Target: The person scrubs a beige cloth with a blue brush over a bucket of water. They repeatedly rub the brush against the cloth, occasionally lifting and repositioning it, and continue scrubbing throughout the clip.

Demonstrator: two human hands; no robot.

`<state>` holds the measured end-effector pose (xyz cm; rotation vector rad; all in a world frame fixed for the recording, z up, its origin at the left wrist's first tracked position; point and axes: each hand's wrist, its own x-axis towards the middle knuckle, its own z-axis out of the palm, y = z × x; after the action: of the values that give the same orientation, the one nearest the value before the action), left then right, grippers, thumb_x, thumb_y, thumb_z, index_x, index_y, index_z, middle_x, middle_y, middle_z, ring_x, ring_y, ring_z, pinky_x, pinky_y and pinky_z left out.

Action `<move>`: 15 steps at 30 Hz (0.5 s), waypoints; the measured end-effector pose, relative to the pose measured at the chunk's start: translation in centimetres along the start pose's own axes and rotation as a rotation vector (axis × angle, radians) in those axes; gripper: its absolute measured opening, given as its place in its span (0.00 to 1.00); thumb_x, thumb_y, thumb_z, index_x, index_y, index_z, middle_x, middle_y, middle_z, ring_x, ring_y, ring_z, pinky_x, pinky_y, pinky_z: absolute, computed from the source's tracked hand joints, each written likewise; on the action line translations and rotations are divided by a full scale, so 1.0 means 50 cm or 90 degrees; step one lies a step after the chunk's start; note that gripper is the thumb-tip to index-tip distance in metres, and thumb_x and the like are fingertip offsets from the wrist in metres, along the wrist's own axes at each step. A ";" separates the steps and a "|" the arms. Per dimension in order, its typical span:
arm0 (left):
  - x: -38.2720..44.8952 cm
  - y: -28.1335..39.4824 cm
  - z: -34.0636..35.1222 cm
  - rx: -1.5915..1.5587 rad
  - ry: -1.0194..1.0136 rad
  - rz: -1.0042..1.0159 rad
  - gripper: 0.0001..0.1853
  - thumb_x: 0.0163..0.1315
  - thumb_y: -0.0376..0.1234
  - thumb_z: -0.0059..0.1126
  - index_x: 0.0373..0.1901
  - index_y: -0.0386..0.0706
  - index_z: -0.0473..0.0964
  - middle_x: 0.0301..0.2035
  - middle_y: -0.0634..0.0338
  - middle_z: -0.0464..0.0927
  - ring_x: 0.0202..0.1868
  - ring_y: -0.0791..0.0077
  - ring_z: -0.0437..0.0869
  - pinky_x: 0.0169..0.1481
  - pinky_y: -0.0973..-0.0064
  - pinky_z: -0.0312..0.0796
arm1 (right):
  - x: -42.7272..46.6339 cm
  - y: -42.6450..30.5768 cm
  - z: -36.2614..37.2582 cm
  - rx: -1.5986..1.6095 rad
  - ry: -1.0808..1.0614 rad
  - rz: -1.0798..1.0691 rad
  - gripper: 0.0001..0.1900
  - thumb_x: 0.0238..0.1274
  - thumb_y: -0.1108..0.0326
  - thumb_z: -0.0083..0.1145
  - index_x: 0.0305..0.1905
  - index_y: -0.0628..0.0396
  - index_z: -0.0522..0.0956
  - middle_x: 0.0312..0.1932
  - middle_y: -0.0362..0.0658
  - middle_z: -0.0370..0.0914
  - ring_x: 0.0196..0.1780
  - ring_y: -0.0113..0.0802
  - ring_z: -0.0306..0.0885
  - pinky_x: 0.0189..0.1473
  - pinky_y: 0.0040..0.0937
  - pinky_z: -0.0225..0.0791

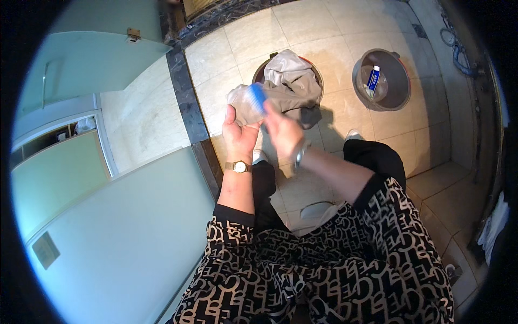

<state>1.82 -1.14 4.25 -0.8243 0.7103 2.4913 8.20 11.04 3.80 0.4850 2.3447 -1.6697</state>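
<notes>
My left hand (pixel 242 135), with a watch at the wrist, holds up one end of a wet-looking grey-beige garment (pixel 293 95). The thumb points up beside the cloth and the palm faces upward. In my right hand (pixel 285 133), blurred by motion, is a blue scrubbing brush (pixel 257 98). Its bristles cannot be seen clearly where it lies against the cloth. Most of the garment is heaped over a round bucket (pixel 319 77), and a dark part of it hangs over the near side. The bucket's inside is mostly covered.
To the right stands a grey bucket (pixel 398 83) with a clear bowl (pixel 379 91) and a blue-and-white tube (pixel 373 81) inside. Frosted glass panels (pixel 133 227) stand to the left, beyond a dark stone floor strip (pixel 184 95). A hose (pixel 461 62) hangs by the right wall.
</notes>
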 end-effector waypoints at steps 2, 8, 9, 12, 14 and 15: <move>0.008 -0.029 0.026 -0.006 -0.067 -0.020 0.26 0.69 0.45 0.33 0.62 0.40 0.60 0.60 0.51 0.65 0.63 0.52 0.64 0.65 0.45 0.54 | 0.068 0.081 -0.020 -0.046 0.154 -0.013 0.22 0.65 0.59 0.43 0.63 0.44 0.64 0.23 0.56 0.75 0.27 0.51 0.76 0.29 0.45 0.67; 0.000 0.015 -0.016 -0.033 -0.033 0.045 0.24 0.68 0.45 0.36 0.60 0.40 0.62 0.59 0.51 0.67 0.61 0.54 0.65 0.64 0.47 0.55 | -0.044 0.006 0.032 -0.052 -0.030 -0.064 0.25 0.65 0.57 0.42 0.66 0.43 0.59 0.22 0.58 0.74 0.27 0.53 0.76 0.32 0.45 0.68; -0.005 0.019 -0.021 -0.029 -0.049 0.044 0.24 0.68 0.45 0.37 0.59 0.41 0.63 0.58 0.52 0.68 0.60 0.55 0.67 0.64 0.48 0.56 | -0.018 0.018 0.022 -0.067 -0.064 0.002 0.25 0.64 0.57 0.42 0.66 0.43 0.60 0.24 0.59 0.74 0.28 0.52 0.76 0.32 0.44 0.68; 0.025 -0.016 0.019 -0.046 0.083 0.020 0.22 0.69 0.41 0.35 0.59 0.38 0.62 0.59 0.49 0.66 0.61 0.53 0.65 0.65 0.47 0.55 | 0.073 0.236 0.031 -0.058 0.126 0.084 0.22 0.64 0.58 0.42 0.61 0.49 0.67 0.33 0.58 0.78 0.35 0.50 0.78 0.37 0.42 0.70; 0.038 -0.014 -0.008 -0.007 0.207 0.043 0.21 0.69 0.42 0.35 0.55 0.38 0.65 0.55 0.51 0.70 0.58 0.54 0.69 0.62 0.51 0.61 | 0.067 0.272 0.063 0.001 0.176 0.065 0.22 0.64 0.58 0.43 0.61 0.50 0.67 0.33 0.58 0.77 0.35 0.50 0.78 0.38 0.43 0.69; 0.030 0.013 -0.046 -0.014 0.244 0.100 0.20 0.69 0.41 0.35 0.54 0.38 0.66 0.54 0.51 0.70 0.57 0.54 0.70 0.61 0.52 0.62 | 0.036 0.179 0.077 0.068 0.126 0.104 0.22 0.64 0.58 0.44 0.62 0.49 0.66 0.32 0.59 0.77 0.35 0.51 0.78 0.39 0.43 0.69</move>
<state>1.32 -2.64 1.92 -1.3224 0.9050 2.5056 9.98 10.33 -5.93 0.8734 2.2825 -1.7465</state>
